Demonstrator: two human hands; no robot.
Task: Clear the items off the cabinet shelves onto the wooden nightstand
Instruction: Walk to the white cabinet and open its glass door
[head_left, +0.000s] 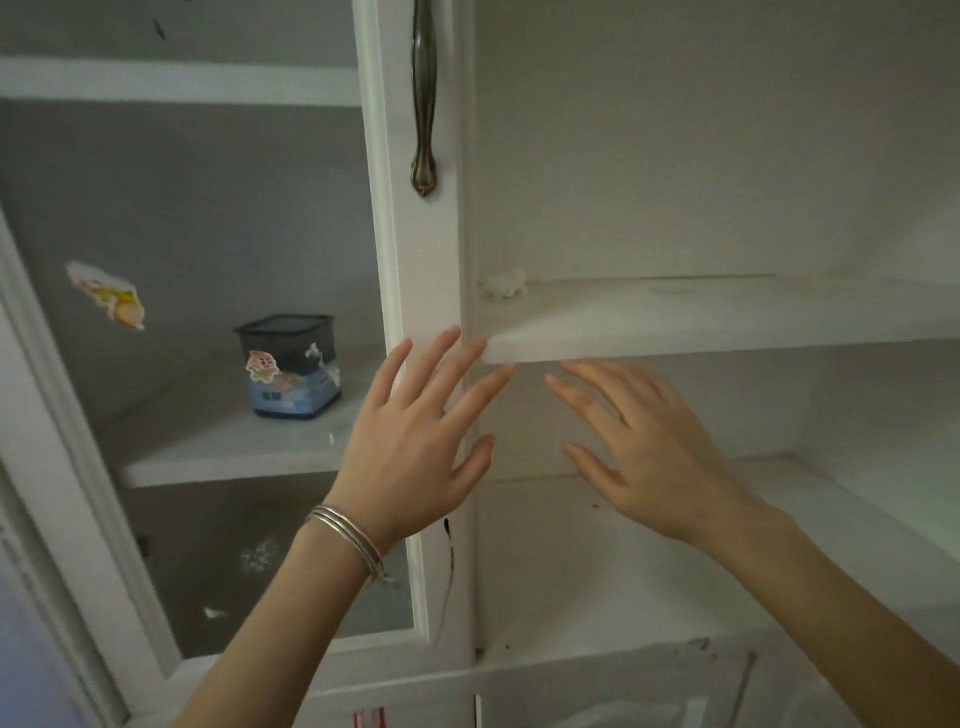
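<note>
I face a white cabinet. Behind the glass door (208, 218) on the left, a dark square container (288, 364) with a cartoon sticker and a blue label stands on a white shelf (218, 457). My left hand (410, 441), with silver bangles on the wrist, is raised with fingers spread in front of the door's frame, its fingertips near the front edge of the open right-hand shelf (701, 325). Beside it my right hand (649, 452) is held open just under that shelf edge. Neither hand holds anything. The wooden nightstand is out of view.
A metal door handle (425, 98) hangs on the door frame above my left hand. A small white crumpled bit (503, 283) lies at the back left corner of the right shelf. A sticker (106, 296) is on the glass. Lower cabinet doors (597, 701) show below.
</note>
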